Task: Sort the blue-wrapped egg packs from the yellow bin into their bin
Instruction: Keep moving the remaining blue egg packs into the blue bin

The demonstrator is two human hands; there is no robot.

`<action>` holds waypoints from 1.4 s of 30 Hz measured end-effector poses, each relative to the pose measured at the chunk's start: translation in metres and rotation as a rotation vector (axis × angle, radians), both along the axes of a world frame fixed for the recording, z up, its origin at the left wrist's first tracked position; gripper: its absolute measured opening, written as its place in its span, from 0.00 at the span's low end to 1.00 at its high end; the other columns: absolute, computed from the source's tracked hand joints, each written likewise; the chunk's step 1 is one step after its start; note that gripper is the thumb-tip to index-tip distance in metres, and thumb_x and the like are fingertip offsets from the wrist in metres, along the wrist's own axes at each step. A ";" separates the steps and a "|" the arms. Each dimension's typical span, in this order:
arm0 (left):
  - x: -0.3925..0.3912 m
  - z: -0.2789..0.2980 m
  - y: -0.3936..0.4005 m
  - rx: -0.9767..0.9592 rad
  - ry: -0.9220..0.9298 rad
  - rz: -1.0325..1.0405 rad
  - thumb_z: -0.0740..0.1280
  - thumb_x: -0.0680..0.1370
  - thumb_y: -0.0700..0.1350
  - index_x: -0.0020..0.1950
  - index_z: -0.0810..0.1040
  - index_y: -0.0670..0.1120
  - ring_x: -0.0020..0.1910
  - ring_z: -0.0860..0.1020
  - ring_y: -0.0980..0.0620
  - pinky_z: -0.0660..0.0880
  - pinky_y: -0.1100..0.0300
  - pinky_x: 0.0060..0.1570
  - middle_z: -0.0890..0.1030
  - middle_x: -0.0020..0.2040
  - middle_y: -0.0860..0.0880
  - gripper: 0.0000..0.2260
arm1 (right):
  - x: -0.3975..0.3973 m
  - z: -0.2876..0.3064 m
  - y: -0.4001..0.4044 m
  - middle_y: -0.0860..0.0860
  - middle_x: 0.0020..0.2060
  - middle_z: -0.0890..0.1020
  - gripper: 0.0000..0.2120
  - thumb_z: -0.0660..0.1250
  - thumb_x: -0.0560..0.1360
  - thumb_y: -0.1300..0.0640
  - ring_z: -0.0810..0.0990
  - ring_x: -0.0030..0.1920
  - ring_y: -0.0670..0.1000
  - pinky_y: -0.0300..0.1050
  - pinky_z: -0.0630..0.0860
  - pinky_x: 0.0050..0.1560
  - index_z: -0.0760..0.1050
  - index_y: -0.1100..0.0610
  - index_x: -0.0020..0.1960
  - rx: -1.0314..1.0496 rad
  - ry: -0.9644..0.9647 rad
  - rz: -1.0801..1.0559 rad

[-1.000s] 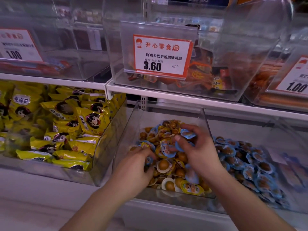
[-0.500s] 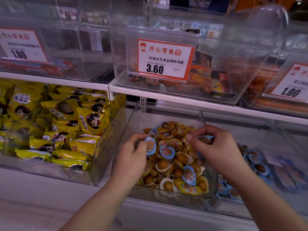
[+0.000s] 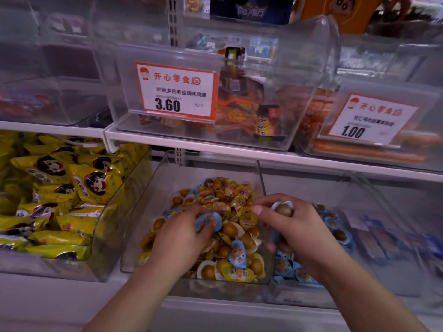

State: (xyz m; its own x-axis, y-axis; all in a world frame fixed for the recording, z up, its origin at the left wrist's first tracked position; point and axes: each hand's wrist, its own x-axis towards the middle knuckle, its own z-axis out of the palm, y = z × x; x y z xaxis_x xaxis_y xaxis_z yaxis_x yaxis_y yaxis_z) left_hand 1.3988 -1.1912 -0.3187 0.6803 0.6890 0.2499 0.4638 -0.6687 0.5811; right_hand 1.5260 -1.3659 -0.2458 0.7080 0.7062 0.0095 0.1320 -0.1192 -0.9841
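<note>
A clear bin [image 3: 167, 188] on the lower shelf holds a heap of yellow-wrapped egg packs with a few blue-wrapped ones mixed in; one blue pack [image 3: 237, 254] lies near the front. My left hand [image 3: 182, 238] rests in this heap, its fingers closed on a blue-wrapped egg pack [image 3: 208, 220]. My right hand [image 3: 294, 231] hovers over the divider between the bins and grips several blue-wrapped packs, one brown egg [image 3: 284, 209] showing between thumb and fingers. To the right, the neighbouring clear bin [image 3: 311, 188] holds blue-wrapped egg packs [image 3: 335, 224].
A bin of yellow snack bags [image 3: 60, 188] stands on the left. The shelf above carries clear bins with price tags reading 3.60 [image 3: 176, 91] and 1.00 [image 3: 371, 118]. Blue packets [image 3: 395, 240] lie at the far right, blurred. A white shelf edge [image 3: 215, 315] runs below.
My left hand went down into the yellow heap with a blue pack in its fingers. My right hand shifted a little back toward the divider, still holding blue packs. The view tilted up.
</note>
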 end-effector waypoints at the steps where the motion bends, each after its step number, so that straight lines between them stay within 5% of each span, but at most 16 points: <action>1: 0.001 0.001 -0.001 -0.024 -0.058 0.013 0.64 0.77 0.62 0.54 0.77 0.57 0.46 0.81 0.52 0.76 0.56 0.41 0.83 0.45 0.54 0.13 | 0.001 0.001 -0.001 0.55 0.31 0.80 0.08 0.75 0.72 0.50 0.77 0.24 0.54 0.38 0.65 0.21 0.81 0.54 0.40 0.031 0.078 0.015; 3: 0.002 0.011 -0.009 -0.166 -0.252 -0.011 0.64 0.76 0.65 0.51 0.78 0.57 0.43 0.80 0.59 0.74 0.63 0.37 0.82 0.41 0.58 0.14 | 0.001 0.004 -0.001 0.57 0.32 0.77 0.17 0.75 0.68 0.43 0.76 0.25 0.55 0.38 0.63 0.21 0.78 0.58 0.41 0.039 0.176 0.031; 6: 0.006 0.033 -0.031 -0.249 -0.529 -0.107 0.66 0.76 0.62 0.49 0.79 0.60 0.41 0.81 0.63 0.72 0.73 0.35 0.82 0.42 0.62 0.08 | -0.006 0.004 0.001 0.58 0.43 0.82 0.30 0.74 0.68 0.36 0.82 0.33 0.57 0.40 0.68 0.22 0.79 0.58 0.57 0.026 0.370 0.108; 9: 0.011 0.042 -0.052 -0.177 -0.537 -0.244 0.66 0.77 0.59 0.51 0.79 0.66 0.43 0.81 0.67 0.72 0.76 0.37 0.82 0.45 0.65 0.05 | -0.019 0.003 0.006 0.57 0.45 0.84 0.27 0.69 0.74 0.36 0.83 0.37 0.55 0.40 0.72 0.23 0.80 0.58 0.60 0.064 0.444 0.276; 13: 0.022 0.036 -0.057 -0.233 -0.494 -0.246 0.69 0.77 0.56 0.69 0.70 0.69 0.46 0.80 0.65 0.74 0.72 0.40 0.80 0.48 0.63 0.21 | -0.026 -0.001 0.008 0.53 0.42 0.85 0.19 0.70 0.77 0.45 0.82 0.34 0.50 0.40 0.72 0.22 0.80 0.59 0.58 0.127 0.364 0.151; 18: 0.028 0.038 -0.070 -0.321 -0.800 -0.042 0.63 0.80 0.59 0.61 0.76 0.62 0.54 0.79 0.65 0.75 0.70 0.50 0.81 0.53 0.64 0.11 | -0.025 0.000 0.007 0.60 0.43 0.84 0.25 0.71 0.73 0.45 0.84 0.36 0.57 0.44 0.76 0.25 0.77 0.61 0.63 0.214 0.603 0.029; 21: 0.026 0.041 -0.079 -0.223 -0.888 0.024 0.58 0.83 0.55 0.58 0.74 0.59 0.54 0.78 0.63 0.71 0.73 0.50 0.79 0.52 0.62 0.08 | -0.036 -0.001 0.015 0.60 0.51 0.84 0.23 0.67 0.78 0.45 0.84 0.48 0.60 0.51 0.82 0.42 0.76 0.61 0.65 0.174 0.707 0.135; 23: 0.025 0.042 -0.080 -0.119 -0.760 -0.030 0.54 0.83 0.57 0.57 0.71 0.61 0.54 0.75 0.60 0.69 0.69 0.52 0.77 0.51 0.61 0.08 | -0.045 -0.001 0.019 0.56 0.59 0.83 0.22 0.62 0.80 0.43 0.81 0.60 0.55 0.53 0.78 0.61 0.78 0.56 0.66 0.192 0.773 0.202; 25: 0.024 0.041 -0.074 -0.022 -0.595 -0.083 0.52 0.83 0.59 0.60 0.71 0.59 0.55 0.72 0.55 0.69 0.59 0.58 0.74 0.52 0.60 0.12 | -0.047 0.001 0.020 0.53 0.62 0.83 0.23 0.58 0.81 0.41 0.80 0.64 0.52 0.54 0.72 0.70 0.78 0.53 0.67 0.250 0.804 0.219; 27: 0.025 0.040 -0.066 -0.019 -0.503 -0.152 0.51 0.83 0.58 0.65 0.72 0.57 0.62 0.70 0.51 0.68 0.49 0.64 0.74 0.59 0.57 0.16 | -0.043 0.005 0.018 0.53 0.61 0.83 0.22 0.58 0.81 0.42 0.81 0.63 0.51 0.54 0.74 0.67 0.79 0.52 0.66 0.284 0.761 0.205; 29: 0.024 0.039 -0.064 -0.069 -0.467 -0.240 0.49 0.83 0.59 0.72 0.67 0.59 0.71 0.66 0.53 0.64 0.50 0.71 0.71 0.68 0.57 0.20 | -0.041 0.003 0.015 0.52 0.55 0.86 0.19 0.61 0.81 0.44 0.84 0.55 0.51 0.47 0.80 0.51 0.80 0.54 0.62 0.259 0.652 0.147; 31: 0.022 0.038 -0.065 -0.111 -0.451 -0.314 0.47 0.82 0.62 0.76 0.59 0.62 0.76 0.60 0.58 0.58 0.54 0.74 0.64 0.73 0.62 0.23 | -0.039 0.002 0.011 0.49 0.41 0.86 0.14 0.64 0.81 0.46 0.84 0.38 0.47 0.40 0.75 0.32 0.82 0.55 0.54 0.258 0.589 0.130; 33: 0.023 0.041 -0.069 -0.140 -0.431 -0.375 0.44 0.80 0.67 0.78 0.51 0.64 0.78 0.54 0.62 0.54 0.53 0.76 0.59 0.77 0.63 0.26 | -0.034 0.002 0.005 0.48 0.31 0.81 0.12 0.65 0.81 0.48 0.77 0.28 0.44 0.36 0.68 0.25 0.82 0.53 0.44 0.286 0.575 0.143; 37: 0.027 0.044 -0.071 -0.288 -0.451 -0.398 0.43 0.71 0.78 0.75 0.51 0.64 0.78 0.58 0.58 0.57 0.51 0.76 0.61 0.78 0.58 0.35 | -0.008 0.002 -0.002 0.54 0.35 0.82 0.13 0.70 0.77 0.50 0.78 0.29 0.46 0.37 0.67 0.22 0.79 0.61 0.50 0.356 0.639 -0.007; 40: 0.019 0.033 -0.057 -0.146 -0.379 -0.315 0.52 0.79 0.68 0.73 0.64 0.66 0.72 0.64 0.66 0.63 0.61 0.69 0.66 0.70 0.68 0.23 | 0.032 -0.002 -0.010 0.57 0.39 0.85 0.14 0.69 0.78 0.52 0.81 0.34 0.51 0.38 0.69 0.23 0.77 0.63 0.53 0.394 0.578 -0.262; 42: 0.014 0.024 -0.041 0.024 -0.249 -0.252 0.59 0.80 0.59 0.65 0.75 0.62 0.64 0.72 0.61 0.69 0.61 0.60 0.71 0.61 0.66 0.15 | 0.061 -0.009 -0.013 0.60 0.46 0.86 0.11 0.67 0.80 0.54 0.81 0.40 0.54 0.41 0.74 0.29 0.78 0.62 0.51 0.330 0.472 -0.400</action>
